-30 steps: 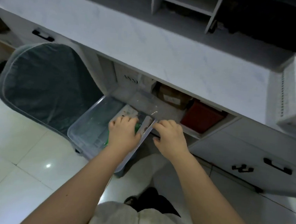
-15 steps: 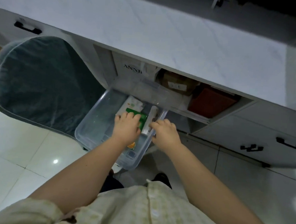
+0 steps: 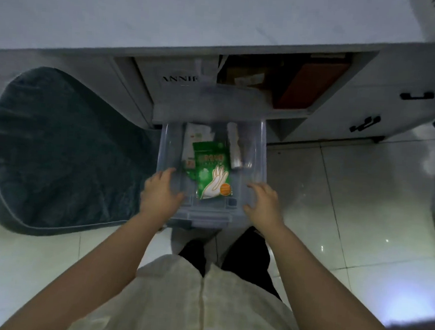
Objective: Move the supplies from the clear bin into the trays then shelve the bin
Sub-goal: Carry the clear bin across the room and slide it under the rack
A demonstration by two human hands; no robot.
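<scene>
The clear bin is pulled most of the way out of the open shelf under the counter, straight in front of me above the floor. My left hand grips its left side near the front corner, and my right hand grips its right side. Inside lie a green packet of gloves, a white packet behind it, and a clear wrapped roll along the right wall.
A dark teal cushioned chair stands close on the left. The shelf holds a white box marked ANNIE, a cardboard box and a red-brown box. A white marble counter runs above; drawers with black handles sit right.
Both hands shifted from the bin's near rim to its left and right sides. The bin came further out of the shelf and turned square to me, and my view tilted downward.
</scene>
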